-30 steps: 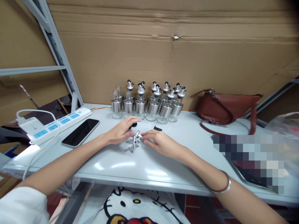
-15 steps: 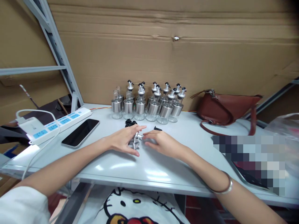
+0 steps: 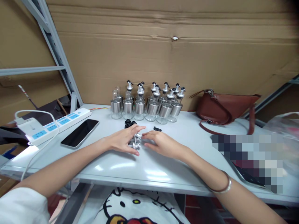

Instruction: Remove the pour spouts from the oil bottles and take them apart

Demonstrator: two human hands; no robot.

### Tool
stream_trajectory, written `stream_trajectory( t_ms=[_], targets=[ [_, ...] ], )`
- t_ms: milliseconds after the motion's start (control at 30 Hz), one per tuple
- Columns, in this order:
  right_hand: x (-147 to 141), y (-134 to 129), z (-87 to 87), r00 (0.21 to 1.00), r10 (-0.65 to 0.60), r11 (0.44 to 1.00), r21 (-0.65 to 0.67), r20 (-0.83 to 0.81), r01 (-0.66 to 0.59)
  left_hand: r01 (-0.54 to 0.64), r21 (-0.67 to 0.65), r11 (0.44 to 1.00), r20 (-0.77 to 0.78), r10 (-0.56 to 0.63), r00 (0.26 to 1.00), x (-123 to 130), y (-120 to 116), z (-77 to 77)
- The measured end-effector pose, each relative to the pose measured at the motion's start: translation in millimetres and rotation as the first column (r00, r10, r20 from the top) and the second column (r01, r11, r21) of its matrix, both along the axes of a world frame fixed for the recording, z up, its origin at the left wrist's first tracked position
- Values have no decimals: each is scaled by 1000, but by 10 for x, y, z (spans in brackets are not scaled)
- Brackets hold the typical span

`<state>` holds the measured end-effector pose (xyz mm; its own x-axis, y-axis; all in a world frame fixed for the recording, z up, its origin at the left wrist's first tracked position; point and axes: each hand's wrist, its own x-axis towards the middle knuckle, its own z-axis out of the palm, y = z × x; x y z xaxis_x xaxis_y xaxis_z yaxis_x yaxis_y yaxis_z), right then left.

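Note:
My left hand point(image 3: 123, 140) rests on the table with thumb and fingers spread around several small silver spout pieces point(image 3: 137, 141). It is open and not closed on them. From the right, my right hand point(image 3: 161, 143) reaches toward the same pieces, its fingertips close to them and its thumb apart from the fingers; nothing shows in its grasp. Black stopper-like parts point(image 3: 130, 123) lie just behind my left hand. A small black lever-like piece point(image 3: 157, 128) is on the table behind my right fingers.
Glass bottles with steel sleeves point(image 3: 153, 109) stand along the back, most with pourer spouts, a few at the left without. To the left are a phone point(image 3: 80, 133) and a power strip point(image 3: 58, 126); at the right, a brown bag point(image 3: 224, 107) and a blurred-out item point(image 3: 249, 161).
The silver pieces between my hands have shifted or turned slightly. Both hands keep nearly the same pose, and the whole view has moved a little.

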<state>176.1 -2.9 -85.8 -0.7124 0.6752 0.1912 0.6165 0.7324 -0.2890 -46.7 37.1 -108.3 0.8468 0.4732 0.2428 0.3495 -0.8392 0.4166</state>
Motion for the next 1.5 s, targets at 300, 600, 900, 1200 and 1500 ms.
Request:
stream_trajectory(
  t_ms=[300,600,900,1200,1500],
  targets=[
    [20,20,2,998,-27,999,40,51,25,65,6,998,-22,-65,998,21,-50,5],
    [16,15,-37,999,11,999,49,43,-13,101,84,991,-21,-99,995,37,-29,-32],
    [23,11,-32,1000,-11,994,105,2,11,78,92,993,-38,-75,997,32,-25,-6],
    [21,-13,-46,997,64,994,94,-36,-60,24,76,997,-92,-17,996,45,-37,39],
    [31,6,-31,995,64,998,17,-77,-63,21,114,993,-76,-12,997,50,-35,67]
  ],
)
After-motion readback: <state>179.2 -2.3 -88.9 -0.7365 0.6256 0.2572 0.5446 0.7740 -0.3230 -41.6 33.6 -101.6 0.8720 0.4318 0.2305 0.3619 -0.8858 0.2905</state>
